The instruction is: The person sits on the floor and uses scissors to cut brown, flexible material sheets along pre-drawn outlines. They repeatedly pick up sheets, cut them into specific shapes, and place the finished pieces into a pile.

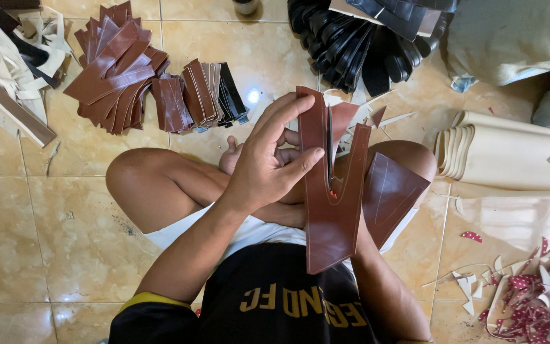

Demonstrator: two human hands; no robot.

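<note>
I sit cross-legged on a tiled floor. My left hand pinches the left prong of a brown Y-shaped leather piece, held upright over my lap. A dark scissor blade stands in the slit between the two prongs, with a small red part at the fork. My right forearm runs up behind the piece, and that hand is hidden by the leather. Another brown leather piece rests on my right knee.
Brown leather strips are heaped at the upper left, with stacked brown and black pieces beside them. Black strips lie at the top, cream sheets at the right, and offcuts at the lower right.
</note>
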